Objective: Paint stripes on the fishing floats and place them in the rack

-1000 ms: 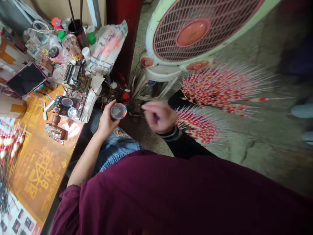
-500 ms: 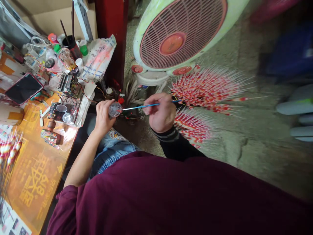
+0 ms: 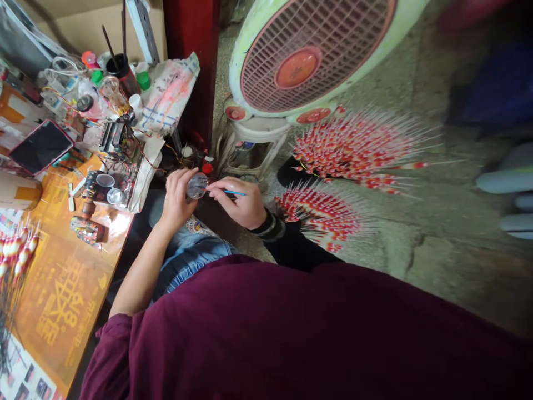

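Note:
My left hand (image 3: 178,197) is closed around a small clear plastic cup (image 3: 197,186), its round mouth turned up toward me. In my right hand (image 3: 239,203) is a thin blue-handled paintbrush (image 3: 234,193), pinched between thumb and fingers. The brush's front end reaches to the cup's rim; its tip is too small to make out. Both hands are held above my lap, just off the table's edge. A small bottle with a red cap (image 3: 207,166) stands beyond the cup.
An orange-topped table (image 3: 62,289) on the left carries a phone (image 3: 41,147), a small motor device (image 3: 112,139) and several cups. A green-rimmed fan (image 3: 297,66) stands on the floor ahead. Bundles of red-and-white spiky floats (image 3: 350,150) lie to my right.
My right hand has moved left toward the cup and turned, gripping the brush nearer its tip. My left hand and the cup have stayed nearly in place.

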`<state>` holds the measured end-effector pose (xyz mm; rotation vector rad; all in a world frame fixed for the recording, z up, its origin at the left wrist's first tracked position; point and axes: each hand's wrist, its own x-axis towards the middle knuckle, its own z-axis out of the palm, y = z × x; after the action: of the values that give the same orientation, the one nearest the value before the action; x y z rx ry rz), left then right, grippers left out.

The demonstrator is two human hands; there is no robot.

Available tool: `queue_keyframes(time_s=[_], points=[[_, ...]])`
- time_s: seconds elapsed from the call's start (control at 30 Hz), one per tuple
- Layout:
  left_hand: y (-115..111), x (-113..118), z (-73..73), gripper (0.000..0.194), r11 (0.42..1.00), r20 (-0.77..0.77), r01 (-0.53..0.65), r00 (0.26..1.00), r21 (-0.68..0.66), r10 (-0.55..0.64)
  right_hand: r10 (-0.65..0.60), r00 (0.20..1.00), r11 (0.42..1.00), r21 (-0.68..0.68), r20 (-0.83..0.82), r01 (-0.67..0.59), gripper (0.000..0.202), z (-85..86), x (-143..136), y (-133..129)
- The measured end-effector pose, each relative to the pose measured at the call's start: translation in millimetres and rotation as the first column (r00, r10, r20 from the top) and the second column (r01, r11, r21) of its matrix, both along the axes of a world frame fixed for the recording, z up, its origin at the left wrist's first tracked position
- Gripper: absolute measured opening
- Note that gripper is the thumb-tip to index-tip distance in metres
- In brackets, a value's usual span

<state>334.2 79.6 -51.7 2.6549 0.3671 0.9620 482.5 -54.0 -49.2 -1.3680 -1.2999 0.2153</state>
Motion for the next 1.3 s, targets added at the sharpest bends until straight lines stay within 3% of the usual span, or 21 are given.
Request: queue_keyframes(time_s=[0.3, 0.5, 0.83, 1.0, 1.3], points=[[-0.1, -2.8, -3.7, 0.058, 0.999, -0.032, -0.022, 0.999, -0.033, 0.021, -0.007, 1.000, 0.998, -0.061, -0.028, 0.005, 0.023, 0.2, -1.6, -0.5], [-1.7, -4.6, -1.9, 0.055, 1.000, -0.007, 0.013, 1.000, -0.016, -0.013, -0.001, 1.000, 0.999, -0.048, 0.002, 0.001, 0.022, -0.6, -1.9, -1.8], [-2.1, -7.1, -2.6, 0.051, 0.999, -0.044, -0.028, 0.999, 0.019, 0.029, 0.011, 1.000, 0.999, -0.030, 0.010, -0.011, 0.022, -0.3, 1.9, -2.0], [-2.5, -7.4, -3.1, 0.052, 0.998, -0.033, -0.037, 0.999, 0.056, 0.039, -0.024, 1.000, 0.999, -0.034, 0.011, 0.025, 0.021, 2.0, 3.8, -5.0], [-3.5, -7.9, -4.1, 0.055, 1.000, -0.010, -0.021, 1.000, 0.006, 0.021, -0.105, 0.993, 0.992, -0.075, -0.052, 0.101, 0.024, 3.6, 3.0, -9.8]])
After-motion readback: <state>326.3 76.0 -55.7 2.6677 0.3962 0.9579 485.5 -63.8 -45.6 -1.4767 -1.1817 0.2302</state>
